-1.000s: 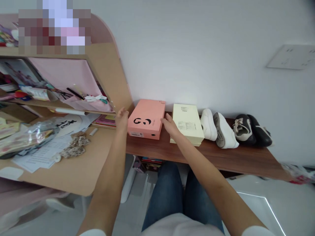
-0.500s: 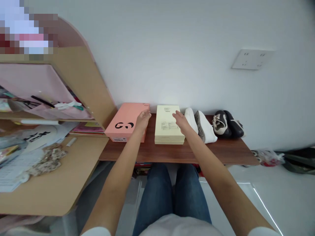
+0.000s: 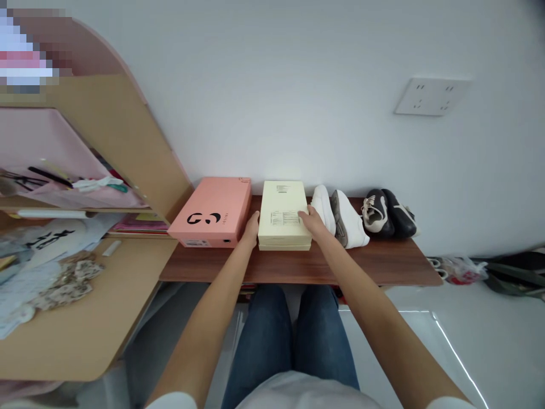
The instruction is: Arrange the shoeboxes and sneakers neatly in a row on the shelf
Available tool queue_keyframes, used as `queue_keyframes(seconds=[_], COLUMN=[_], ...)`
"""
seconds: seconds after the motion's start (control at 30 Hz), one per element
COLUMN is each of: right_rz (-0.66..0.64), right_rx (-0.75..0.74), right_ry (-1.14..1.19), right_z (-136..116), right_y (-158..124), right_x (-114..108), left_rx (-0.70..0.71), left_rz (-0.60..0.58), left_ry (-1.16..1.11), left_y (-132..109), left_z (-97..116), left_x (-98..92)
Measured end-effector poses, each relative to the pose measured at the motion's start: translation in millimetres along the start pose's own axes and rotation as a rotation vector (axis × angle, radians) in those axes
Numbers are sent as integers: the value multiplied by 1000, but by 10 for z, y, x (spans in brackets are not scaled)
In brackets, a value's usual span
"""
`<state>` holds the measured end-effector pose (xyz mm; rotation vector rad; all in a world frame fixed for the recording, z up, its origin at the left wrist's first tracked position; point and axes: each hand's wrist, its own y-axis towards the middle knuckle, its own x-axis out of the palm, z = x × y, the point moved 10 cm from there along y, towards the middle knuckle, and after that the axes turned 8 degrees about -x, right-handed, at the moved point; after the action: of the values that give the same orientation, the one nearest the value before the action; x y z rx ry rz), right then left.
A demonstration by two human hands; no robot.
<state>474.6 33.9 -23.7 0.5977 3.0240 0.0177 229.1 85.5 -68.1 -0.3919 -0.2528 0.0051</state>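
Note:
A pale yellow shoebox (image 3: 283, 199) lies on the brown wooden bench top, its lid on. Against its left side is my left hand (image 3: 252, 229), in the gap beside the pink shoebox (image 3: 213, 199). My right hand (image 3: 314, 222) grips the opposite side, thumb over the top edge and the other fingers mostly hidden. Just right of that hand stands a pair of white shoes (image 3: 351, 221). Farther right is a pair of black shoes (image 3: 392, 216), one showing cream laces.
The bench top (image 3: 353, 267) runs along a white wall with a socket plate (image 3: 433, 96). At left, a desk (image 3: 114, 307) holds papers and a patterned cloth item (image 3: 70, 281). Plastic-wrapped items (image 3: 464, 270) and a dark bag (image 3: 517, 275) lie at far right.
Both hands have come down from above the boxes onto the two sides of the pale yellow shoebox. The view has shifted slightly to the right; the boxes and shoes stay in place.

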Motion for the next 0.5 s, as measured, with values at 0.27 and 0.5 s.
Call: queue_keyframes(seconds=[0.27, 0.5], right_rz=[-86, -127], right_rx=[-31, -26], right_ry=[-26, -128], right_z=[4, -156], right_y=[-24, -126], right_x=[91, 40], left_rx=[-117, -169], left_rz=[-109, -210], left_ry=[-109, -145], left_y=[-72, -225], left_z=[-251, -32], left_x=[112, 340])
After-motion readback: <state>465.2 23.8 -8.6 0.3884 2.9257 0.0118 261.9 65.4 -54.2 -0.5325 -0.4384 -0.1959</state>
